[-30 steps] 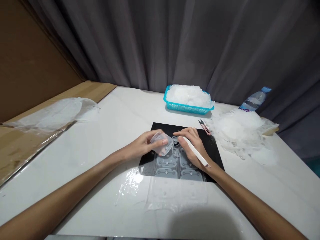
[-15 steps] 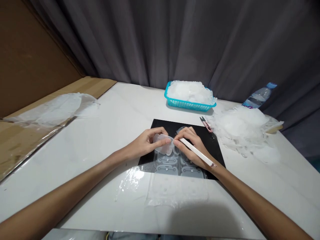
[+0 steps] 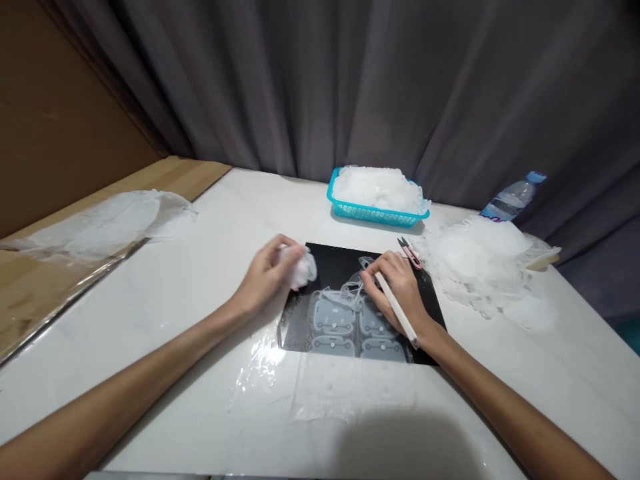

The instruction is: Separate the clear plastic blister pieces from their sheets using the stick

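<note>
Between the fingers of my left hand (image 3: 273, 270) is a translucent white plastic piece (image 3: 303, 267), partly blurred, above the left edge of a black mat (image 3: 333, 260). My right hand (image 3: 395, 287) is closed round a slim white pen-like tool (image 3: 397, 310); its front tip is hidden by my fingers. Clear plastic trimmings (image 3: 353, 285) curl beside my right fingertips. Under them, partly on the mat, lies a clear plastic sheet (image 3: 334, 320) with several rounded moulded shapes, its near part reaching onto the white table.
Pink-handled thread snips (image 3: 410, 253) lie at the mat's far right corner. Behind is a blue basket (image 3: 377, 215) heaped with white translucent pieces. A pile of similar pieces (image 3: 480, 260) and a water bottle (image 3: 513, 199) stand right. A plastic bag (image 3: 110, 223) rests on cardboard at left.
My left hand has moved left and away from my right hand, carrying the plastic piece off the sheet. My right hand has shifted slightly right, still with the white tool.
</note>
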The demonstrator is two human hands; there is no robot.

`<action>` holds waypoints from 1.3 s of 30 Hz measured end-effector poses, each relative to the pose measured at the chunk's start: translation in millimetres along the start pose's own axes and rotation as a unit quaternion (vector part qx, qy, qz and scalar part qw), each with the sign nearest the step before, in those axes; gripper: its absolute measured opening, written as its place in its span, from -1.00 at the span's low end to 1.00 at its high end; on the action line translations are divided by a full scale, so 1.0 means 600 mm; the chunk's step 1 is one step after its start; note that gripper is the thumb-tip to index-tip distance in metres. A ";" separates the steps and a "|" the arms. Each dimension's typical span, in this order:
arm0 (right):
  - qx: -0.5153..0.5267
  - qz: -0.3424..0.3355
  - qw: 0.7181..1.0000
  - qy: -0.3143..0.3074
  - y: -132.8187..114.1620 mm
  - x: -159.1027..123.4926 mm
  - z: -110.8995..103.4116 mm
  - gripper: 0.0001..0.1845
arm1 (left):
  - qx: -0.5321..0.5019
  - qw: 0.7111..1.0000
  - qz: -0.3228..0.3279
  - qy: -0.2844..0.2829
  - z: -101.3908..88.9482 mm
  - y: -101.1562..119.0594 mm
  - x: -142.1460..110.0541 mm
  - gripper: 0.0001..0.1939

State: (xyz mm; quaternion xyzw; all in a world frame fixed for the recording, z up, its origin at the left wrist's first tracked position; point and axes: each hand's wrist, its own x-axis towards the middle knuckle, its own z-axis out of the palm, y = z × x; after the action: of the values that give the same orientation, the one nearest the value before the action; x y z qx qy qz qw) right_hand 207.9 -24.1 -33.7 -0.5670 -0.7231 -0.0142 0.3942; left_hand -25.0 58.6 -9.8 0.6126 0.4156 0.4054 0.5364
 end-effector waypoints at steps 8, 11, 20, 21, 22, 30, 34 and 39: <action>0.115 0.015 0.992 0.049 -0.031 0.006 -0.037 -0.84 | -0.056 0.984 0.002 -0.171 0.039 0.040 -0.055 -0.80; 0.146 -0.066 0.987 0.014 -0.060 0.000 -0.053 -0.91 | -0.056 0.980 0.017 -0.191 0.032 0.033 -0.055 -0.81; 0.056 -0.168 0.980 0.094 -0.058 -0.010 -0.053 -0.74 | -0.063 0.970 0.051 -0.229 0.023 0.031 -0.054 -0.90; 0.051 -0.176 0.978 0.097 -0.057 -0.012 -0.054 -0.71 | -0.071 0.968 0.051 -0.236 0.023 0.030 -0.054 -0.90; 0.044 -0.184 0.977 0.101 -0.057 -0.013 -0.054 -0.70 | -0.077 0.966 0.052 -0.241 0.023 0.029 -0.053 -0.91; 0.024 -0.220 0.968 0.118 -0.060 -0.012 -0.062 -0.73 | -0.101 0.957 0.055 -0.266 0.024 0.024 -0.050 -0.96; 0.026 -0.227 0.967 0.115 -0.059 -0.010 -0.062 -0.74 | -0.087 0.958 0.056 -0.267 0.023 0.019 -0.046 -0.95; 0.048 -0.161 0.981 0.096 -0.048 -0.008 -0.050 -0.85 | 0.069 0.960 0.085 -0.260 0.016 0.014 -0.041 -0.77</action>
State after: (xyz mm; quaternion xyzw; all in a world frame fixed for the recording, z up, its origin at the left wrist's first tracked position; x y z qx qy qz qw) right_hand 201.0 -52.0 -3.7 -0.4199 -0.7635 -0.0968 0.4809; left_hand -23.3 31.8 -3.5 0.7650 0.2355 0.2468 0.5463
